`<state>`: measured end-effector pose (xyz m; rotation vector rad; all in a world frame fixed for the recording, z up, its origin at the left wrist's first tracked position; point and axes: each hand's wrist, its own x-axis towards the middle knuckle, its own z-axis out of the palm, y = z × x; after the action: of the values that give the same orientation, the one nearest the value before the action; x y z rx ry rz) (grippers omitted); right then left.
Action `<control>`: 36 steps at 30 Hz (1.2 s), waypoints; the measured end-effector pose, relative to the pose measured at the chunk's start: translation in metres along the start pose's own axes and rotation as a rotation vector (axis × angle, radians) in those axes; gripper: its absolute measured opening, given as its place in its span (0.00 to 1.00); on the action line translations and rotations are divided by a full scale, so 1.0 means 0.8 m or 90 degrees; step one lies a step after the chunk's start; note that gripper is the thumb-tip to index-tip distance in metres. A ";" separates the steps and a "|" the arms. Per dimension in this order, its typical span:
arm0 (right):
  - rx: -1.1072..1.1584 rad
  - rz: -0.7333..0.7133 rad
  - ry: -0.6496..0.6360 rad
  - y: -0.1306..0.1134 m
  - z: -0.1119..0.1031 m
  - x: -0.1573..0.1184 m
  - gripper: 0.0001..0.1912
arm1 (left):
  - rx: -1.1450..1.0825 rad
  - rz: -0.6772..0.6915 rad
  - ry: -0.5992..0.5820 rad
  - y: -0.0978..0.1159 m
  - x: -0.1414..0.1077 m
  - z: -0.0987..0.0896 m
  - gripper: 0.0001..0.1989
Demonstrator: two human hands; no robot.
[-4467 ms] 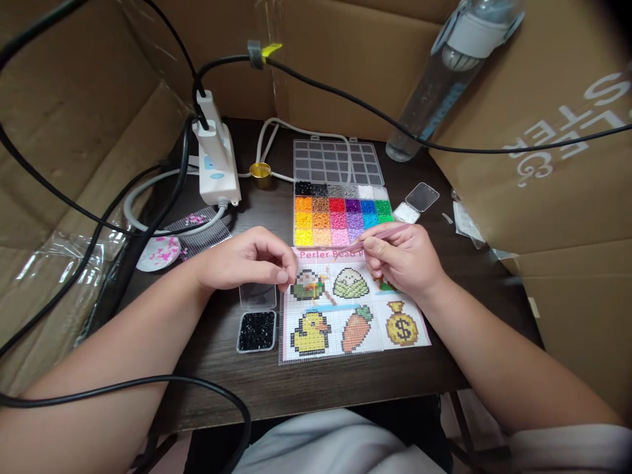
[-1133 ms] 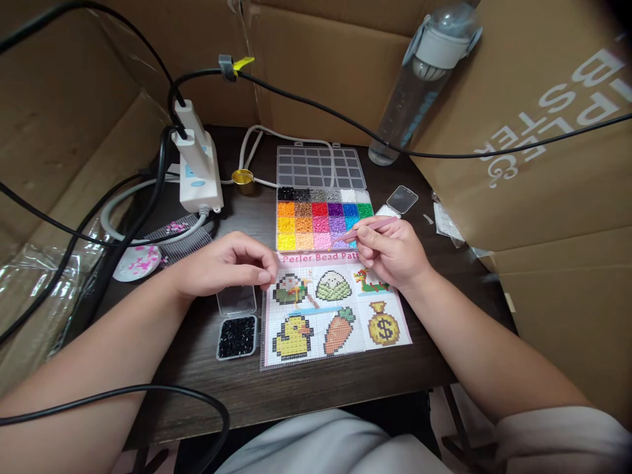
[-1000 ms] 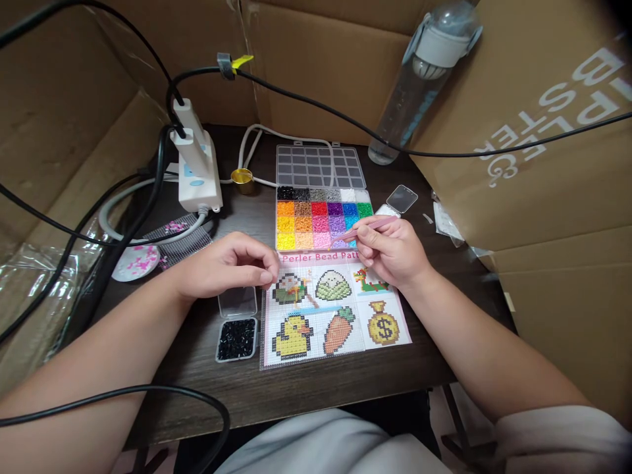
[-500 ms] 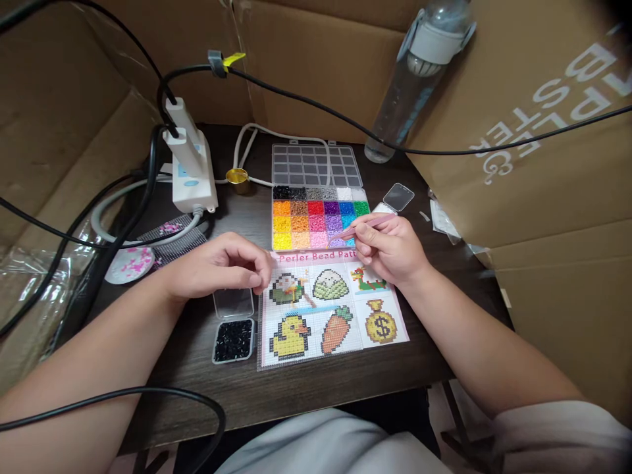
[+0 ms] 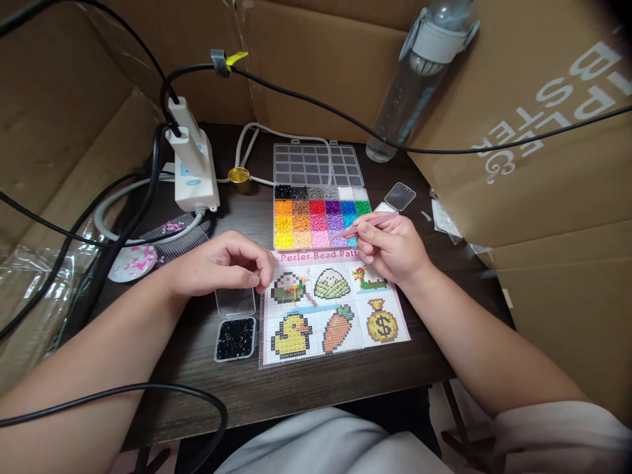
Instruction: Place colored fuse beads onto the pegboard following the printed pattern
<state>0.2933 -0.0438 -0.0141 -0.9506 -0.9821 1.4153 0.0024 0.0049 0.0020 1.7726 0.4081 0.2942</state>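
Note:
Between the thumb and fingers of my right hand (image 5: 392, 245) are pink tweezers (image 5: 372, 224). Their tips reach left over the pink and lilac compartments of the bead box (image 5: 318, 170), a clear case of many-coloured beads with its lid folded back. My left hand (image 5: 237, 263) rests at the left edge of the Perler bead pattern sheet (image 5: 355, 322), fingers loosely curled, thumb apart from the forefinger, nothing visible in it. A clear pegboard with some beads seems to lie over the sheet's left part. Just below my left hand is a small open case of black beads (image 5: 236, 338).
A white power strip (image 5: 197, 178) with black cables stands back left, near a gold-coloured cup (image 5: 239, 179). Pink beads lie on a white dish (image 5: 132, 263). A water bottle (image 5: 409, 99) leans back right. A black cable (image 5: 306, 99) crosses overhead; cardboard walls surround the table.
The view has shifted very slightly. Both hands and the tweezers keep nearly the same place, with the tips still over the bead box.

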 end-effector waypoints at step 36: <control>-0.025 0.012 0.002 -0.001 0.004 -0.003 0.12 | -0.011 -0.016 0.004 0.002 0.001 0.001 0.08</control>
<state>0.2912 -0.0459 -0.0122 -0.9931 -1.0035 1.4140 0.0036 0.0042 0.0037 1.7488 0.4311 0.2855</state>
